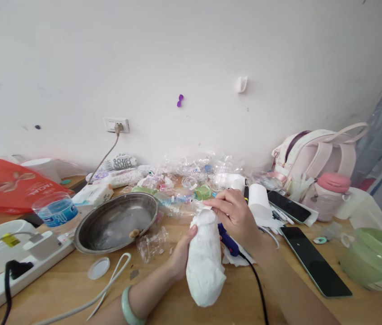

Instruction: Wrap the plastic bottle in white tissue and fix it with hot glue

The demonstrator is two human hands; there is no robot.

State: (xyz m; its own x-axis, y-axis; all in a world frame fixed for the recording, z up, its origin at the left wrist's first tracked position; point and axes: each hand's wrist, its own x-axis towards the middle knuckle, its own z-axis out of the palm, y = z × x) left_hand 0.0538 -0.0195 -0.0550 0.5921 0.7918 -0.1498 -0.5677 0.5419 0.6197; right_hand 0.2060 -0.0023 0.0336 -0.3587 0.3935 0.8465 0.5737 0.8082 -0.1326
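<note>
My left hand [182, 255] is closed around a bottle-shaped thing wrapped in white tissue paper [206, 266], its narrower end tilted up and away from me. At that upper end, the fingers of my right hand [233, 212] pinch the white paper edge. What lies under the wrapping is hidden. Just below my right hand is a blue corded tool [229, 241], partly covered, which looks like a hot glue gun. Its black cable runs toward the front edge, and white paper [240, 257] lies beneath it.
A metal basin [85, 246] with cloudy liquid stands left, near a white power strip [47, 266]. Clear plastic bottles and scraps [191, 169] crowd the back. On the right are a tissue roll [258, 201], a phone [315, 262], a pink-lidded bottle [324, 198] and a green container [373, 259].
</note>
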